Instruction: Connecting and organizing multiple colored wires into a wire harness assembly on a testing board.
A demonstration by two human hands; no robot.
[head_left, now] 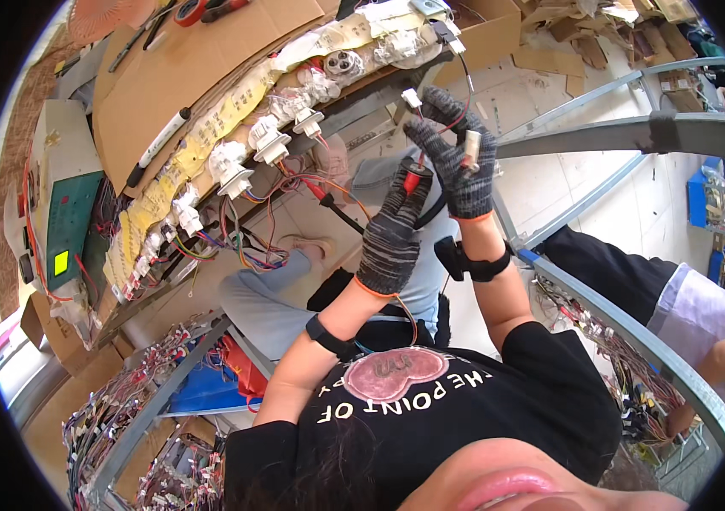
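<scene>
Left hand (389,247) fingers closed on red piece (412,181); right hand (466,183) at its 1 o'clock, half-curled, grip on pale connector (471,146) unclear. Wire-crossed gap to surface (209,51), 10 o'clock; rail (584,139) 3 o'clock.

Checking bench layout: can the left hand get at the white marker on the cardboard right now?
Probably not directly: the left hand holds a red-and-black piece, and the row of white connectors lies between that hand and the marker.

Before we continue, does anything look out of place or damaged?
Two things: loose, jumbled cardboard litters the floor at the picture's upper right, untidy like scrap, and the yellow tape along the bench edge looks wrinkled rather than flat. I see no spill.
</scene>
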